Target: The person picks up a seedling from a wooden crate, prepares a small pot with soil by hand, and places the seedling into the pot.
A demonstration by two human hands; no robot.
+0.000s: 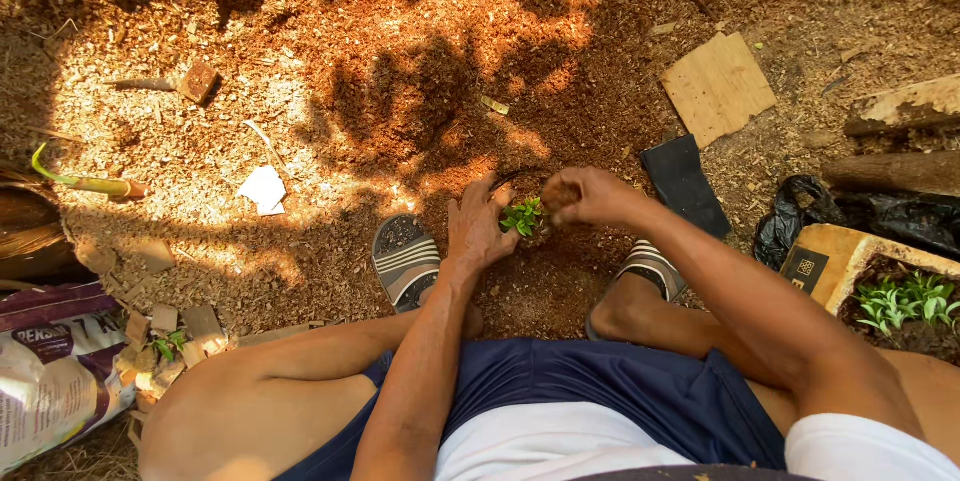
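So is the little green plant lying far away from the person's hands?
No, the small green seedling sits right between the left hand and the right hand, which both press the soil around it.

A small green seedling [521, 216] with a cluster of bright, narrow leaves stands upright just below the centre of the frame, rooted in dark, crumbly soil inside a small black planting bag [520, 181]. Only the bag's thin dark rim shows, curving above the leaves. The bag sits on the reddish, sawdust-strewn ground, partly in shade, and most of its body is hidden from view.
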